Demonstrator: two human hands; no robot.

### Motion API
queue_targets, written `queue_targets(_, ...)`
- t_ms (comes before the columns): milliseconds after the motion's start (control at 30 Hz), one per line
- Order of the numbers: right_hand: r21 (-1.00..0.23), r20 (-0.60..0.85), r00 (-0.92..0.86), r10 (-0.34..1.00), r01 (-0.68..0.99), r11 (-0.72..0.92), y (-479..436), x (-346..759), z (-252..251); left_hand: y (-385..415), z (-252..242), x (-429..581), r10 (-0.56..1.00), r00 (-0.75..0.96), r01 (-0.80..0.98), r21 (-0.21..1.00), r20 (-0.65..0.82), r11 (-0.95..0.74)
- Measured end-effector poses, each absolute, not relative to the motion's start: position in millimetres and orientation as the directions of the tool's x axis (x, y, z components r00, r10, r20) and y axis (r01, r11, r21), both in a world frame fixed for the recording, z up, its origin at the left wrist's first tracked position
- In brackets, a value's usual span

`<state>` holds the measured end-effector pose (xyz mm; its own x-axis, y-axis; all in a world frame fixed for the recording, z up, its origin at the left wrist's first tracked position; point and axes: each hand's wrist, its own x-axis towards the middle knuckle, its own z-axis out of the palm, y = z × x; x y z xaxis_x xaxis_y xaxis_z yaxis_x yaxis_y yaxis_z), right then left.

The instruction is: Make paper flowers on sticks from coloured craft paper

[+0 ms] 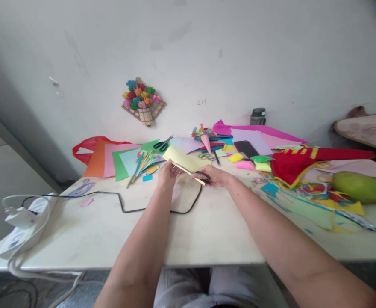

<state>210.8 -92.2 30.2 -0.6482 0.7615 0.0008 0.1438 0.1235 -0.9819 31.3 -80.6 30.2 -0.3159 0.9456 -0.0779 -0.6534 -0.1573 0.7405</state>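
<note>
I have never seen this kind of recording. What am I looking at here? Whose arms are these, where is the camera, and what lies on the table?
There is no machine here. One camera sits on a person's head and looks forward and down, so the two bare arms coming from the bottom edge are that person's own. The left hand holds a pale yellow paper. The right hand grips black scissors at the paper's edge. On the white table lie coloured paper sheets, a second pair of scissors, a black phone, a red cloth, a green fruit and a black cable. A paper flower decoration hangs on the wall.
</note>
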Motion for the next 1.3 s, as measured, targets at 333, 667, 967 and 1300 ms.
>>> queue_targets(333,-0.975,0.025,-0.651,0.759,0.151,0.161,-88.5,210.9,28.6,-78.7,28.9,29.0,0.949,-0.306,-0.659,0.736,-0.074,-0.155)
queue_targets(667,-0.977,-0.027,-0.656,0.754,0.178,0.120,-92.2,214.1,35.0,-75.5,25.9,25.6,0.936,-0.344,-0.647,0.741,-0.072,-0.180)
queue_targets(967,-0.975,0.000,-0.660,0.751,0.167,0.146,-88.3,215.4,28.1,-79.2,27.7,30.3,0.955,-0.292,-0.651,0.742,-0.046,-0.163)
queue_targets(1300,-0.978,0.027,-0.627,0.778,0.146,0.151,-90.8,211.9,28.8,-81.0,27.8,34.9,0.952,-0.303,-0.668,0.723,-0.050,-0.175)
